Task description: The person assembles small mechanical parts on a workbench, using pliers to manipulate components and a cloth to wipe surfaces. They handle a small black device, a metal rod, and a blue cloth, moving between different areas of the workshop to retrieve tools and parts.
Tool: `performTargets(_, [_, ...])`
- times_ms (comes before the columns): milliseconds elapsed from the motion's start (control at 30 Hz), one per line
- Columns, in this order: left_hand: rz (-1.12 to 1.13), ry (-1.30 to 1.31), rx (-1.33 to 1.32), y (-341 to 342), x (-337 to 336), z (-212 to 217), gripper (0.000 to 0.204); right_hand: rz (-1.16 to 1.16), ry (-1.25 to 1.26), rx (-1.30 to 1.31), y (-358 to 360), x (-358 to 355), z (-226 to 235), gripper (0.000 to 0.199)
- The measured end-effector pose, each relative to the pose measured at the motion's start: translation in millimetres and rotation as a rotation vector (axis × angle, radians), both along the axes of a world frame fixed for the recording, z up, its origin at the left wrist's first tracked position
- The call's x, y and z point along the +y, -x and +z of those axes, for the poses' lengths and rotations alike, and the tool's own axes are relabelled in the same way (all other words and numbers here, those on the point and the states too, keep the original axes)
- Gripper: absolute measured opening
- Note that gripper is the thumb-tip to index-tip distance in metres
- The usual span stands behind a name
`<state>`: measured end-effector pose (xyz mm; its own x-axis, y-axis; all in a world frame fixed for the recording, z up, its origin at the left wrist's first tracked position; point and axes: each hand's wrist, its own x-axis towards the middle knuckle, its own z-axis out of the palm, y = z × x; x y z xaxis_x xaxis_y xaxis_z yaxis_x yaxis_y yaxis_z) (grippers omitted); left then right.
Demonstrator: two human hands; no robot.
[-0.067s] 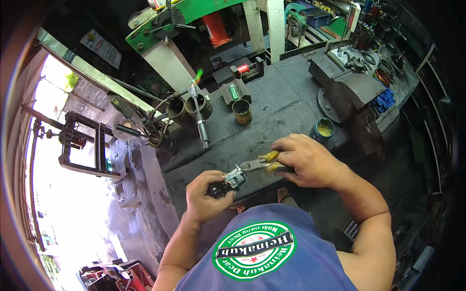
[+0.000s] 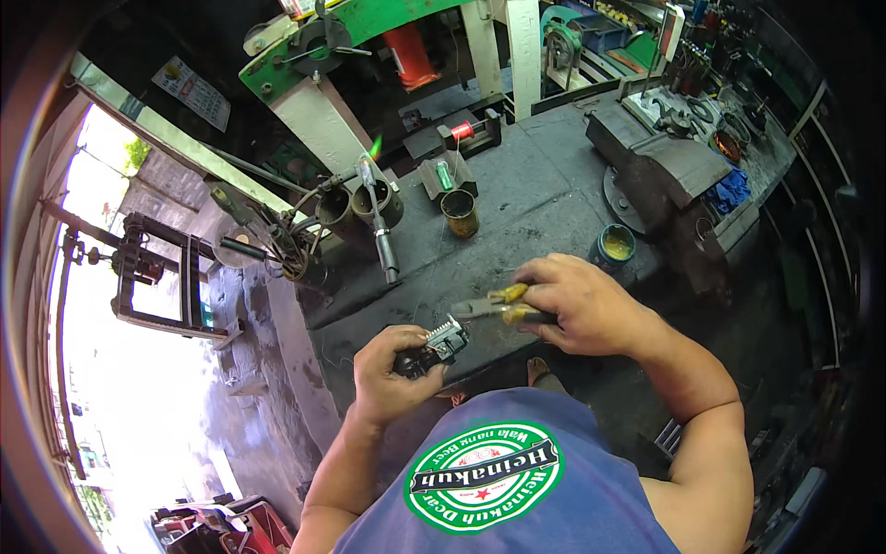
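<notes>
My left hand [image 2: 392, 372], fingers wrapped, holds a small black-and-metal part [image 2: 444, 343] above the bench's near edge. A row of short metal teeth or pins runs along the part's upper side. In my right hand [image 2: 586, 305] is a pair of pliers [image 2: 506, 305] with worn yellow handle grips. The pliers' jaws, slightly blurred, point left at the part's toothed upper end. Whether they touch it or grip anything small, I cannot tell.
A torch [image 2: 383, 231] with a green flame rests across metal cans at the left rear. Beyond my hands stands a rusty tin [image 2: 460, 213]. A can of yellowish stuff [image 2: 617, 246] sits by my right hand, near a bench vise [image 2: 660, 175].
The pliers and my right hand have shifted slightly left and up, and the jaws are now more blurred. My left hand and the part stay nearly still.
</notes>
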<state>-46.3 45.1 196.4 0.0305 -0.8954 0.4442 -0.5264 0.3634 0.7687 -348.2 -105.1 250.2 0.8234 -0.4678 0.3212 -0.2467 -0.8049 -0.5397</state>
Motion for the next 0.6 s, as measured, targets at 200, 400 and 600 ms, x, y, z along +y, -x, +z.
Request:
performTargets(200, [-0.103,0.032,-0.104,-10,6,-11,0.136,0.042,-0.624,-0.237,-40,-1,-11,0.027])
performTargets(400, [-0.178,0.064,-0.219,-11,8,-6,0.146,0.295,-0.663,-0.235,-73,4,-20,0.034])
performTargets(600, [-0.129,0.094,-0.163,-11,13,-15,0.145,0.257,-0.743,-0.244,-73,1,-31,0.035])
